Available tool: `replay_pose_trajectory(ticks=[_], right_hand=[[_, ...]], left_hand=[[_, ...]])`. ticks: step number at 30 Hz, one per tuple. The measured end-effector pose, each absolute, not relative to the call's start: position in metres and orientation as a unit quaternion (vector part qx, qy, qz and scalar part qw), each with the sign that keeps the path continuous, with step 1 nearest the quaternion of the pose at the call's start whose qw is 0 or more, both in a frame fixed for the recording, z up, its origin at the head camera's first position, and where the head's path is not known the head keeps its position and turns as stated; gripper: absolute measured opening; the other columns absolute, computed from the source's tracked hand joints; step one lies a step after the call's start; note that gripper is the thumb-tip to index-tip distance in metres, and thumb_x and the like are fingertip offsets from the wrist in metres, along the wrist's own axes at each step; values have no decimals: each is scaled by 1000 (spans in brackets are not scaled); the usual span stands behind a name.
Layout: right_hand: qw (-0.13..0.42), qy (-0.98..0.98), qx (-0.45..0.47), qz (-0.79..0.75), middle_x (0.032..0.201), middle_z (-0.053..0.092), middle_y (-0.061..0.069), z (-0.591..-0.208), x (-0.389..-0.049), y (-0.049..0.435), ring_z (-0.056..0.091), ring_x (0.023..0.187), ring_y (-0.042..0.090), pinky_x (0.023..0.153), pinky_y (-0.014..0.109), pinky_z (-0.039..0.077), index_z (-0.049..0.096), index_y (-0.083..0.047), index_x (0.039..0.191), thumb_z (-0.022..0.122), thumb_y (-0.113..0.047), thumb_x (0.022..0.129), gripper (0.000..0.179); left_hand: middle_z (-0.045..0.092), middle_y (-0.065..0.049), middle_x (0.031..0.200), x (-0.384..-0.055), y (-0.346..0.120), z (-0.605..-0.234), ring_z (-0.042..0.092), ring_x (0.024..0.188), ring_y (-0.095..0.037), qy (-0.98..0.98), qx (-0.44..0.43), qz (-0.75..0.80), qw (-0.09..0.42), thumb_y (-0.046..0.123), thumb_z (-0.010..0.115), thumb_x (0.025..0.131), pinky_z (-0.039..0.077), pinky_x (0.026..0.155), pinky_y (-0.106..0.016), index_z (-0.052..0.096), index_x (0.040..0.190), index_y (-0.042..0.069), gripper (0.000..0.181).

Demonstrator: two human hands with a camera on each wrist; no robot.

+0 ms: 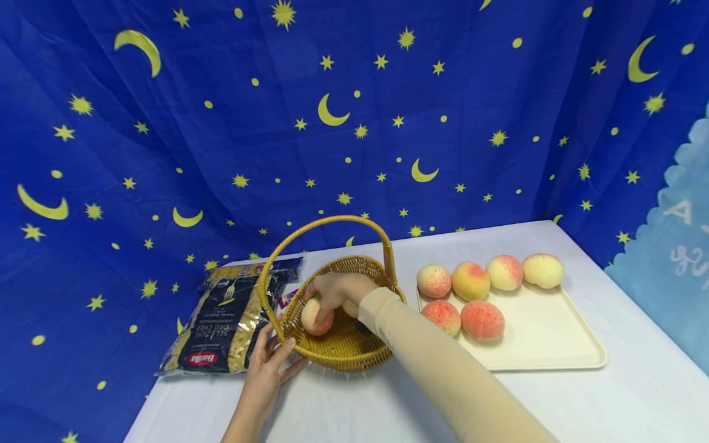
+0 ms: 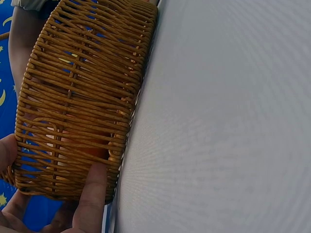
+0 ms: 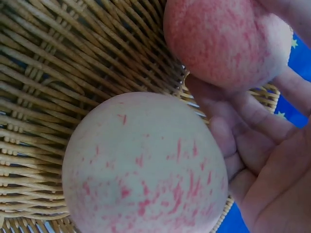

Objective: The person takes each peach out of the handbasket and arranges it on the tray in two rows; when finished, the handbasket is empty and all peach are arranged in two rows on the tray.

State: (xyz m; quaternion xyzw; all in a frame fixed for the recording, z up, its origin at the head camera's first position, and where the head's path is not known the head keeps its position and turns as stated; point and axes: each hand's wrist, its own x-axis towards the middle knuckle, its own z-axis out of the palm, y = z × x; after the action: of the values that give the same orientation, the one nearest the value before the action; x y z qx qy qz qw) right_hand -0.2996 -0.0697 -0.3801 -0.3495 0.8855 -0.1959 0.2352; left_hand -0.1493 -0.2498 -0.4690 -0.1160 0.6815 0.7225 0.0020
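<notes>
In the head view a wicker basket [image 1: 349, 363] with a tall hoop handle stands on the table. My right hand [image 1: 339, 289] reaches down into it and grips a pale peach with a red blush [image 1: 313, 319]. The right wrist view shows that peach [image 3: 226, 46] between thumb and fingers. A second peach, whitish with red streaks [image 3: 146, 167], lies in the basket beside the hand, mostly hidden from the head camera by the wrist. My left hand [image 1: 264, 372] holds the basket's near left side, its thumb by the rim and a fingertip [image 2: 95, 182] against the woven wall.
Right of the basket, a cream tray [image 1: 545, 341] bears several peaches in two rows, red, yellow and pale. Bags of Barilla pasta [image 1: 213, 329] lie to the left, close to the basket. A blue curtain [image 1: 376, 154] with moons and stars hangs behind the white table [image 1: 343, 412].
</notes>
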Motion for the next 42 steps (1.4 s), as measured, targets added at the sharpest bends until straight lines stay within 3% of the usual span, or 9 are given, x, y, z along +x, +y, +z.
replay_pose_trajectory(ticks=[11,21,28,36,42], right_hand=[[219,883,-378,-172,139,69,2,-381,-297,-72,64,126,19,108,31,58,68,-18,143,95,-33,83,68],[227,873,-387,-190,131,71,-1,-381,-298,-67,65,113,13,99,27,59,68,-17,142,95,-32,82,67],[240,861,-387,-225,120,71,-5,-369,-301,-56,65,104,11,87,26,60,68,-19,140,88,-34,86,60],[221,855,-403,-239,135,68,-3,-346,-299,-32,65,110,10,92,31,62,64,-24,147,81,-44,91,62],[196,839,-437,-260,119,72,-3,-332,-298,-17,68,101,10,86,25,62,68,-22,140,83,-44,92,55]], left_hand=[[28,-21,170,-149,-248,-469,48,145,-34,684,-119,719,-3,15,59,111,62,109,-57,26,169,26,68],[30,-21,168,-148,-248,-472,56,134,-23,680,-113,724,-2,15,60,111,63,107,-54,26,168,26,67],[32,-20,167,-149,-248,-471,56,137,-26,683,-115,721,-5,17,61,110,64,106,-55,29,167,24,66],[29,-21,169,-149,-247,-469,49,143,-32,687,-118,717,-6,16,61,110,63,107,-56,27,168,24,68],[28,-21,171,-150,-246,-469,46,146,-34,690,-128,712,-3,19,61,111,63,108,-55,25,169,26,69]])
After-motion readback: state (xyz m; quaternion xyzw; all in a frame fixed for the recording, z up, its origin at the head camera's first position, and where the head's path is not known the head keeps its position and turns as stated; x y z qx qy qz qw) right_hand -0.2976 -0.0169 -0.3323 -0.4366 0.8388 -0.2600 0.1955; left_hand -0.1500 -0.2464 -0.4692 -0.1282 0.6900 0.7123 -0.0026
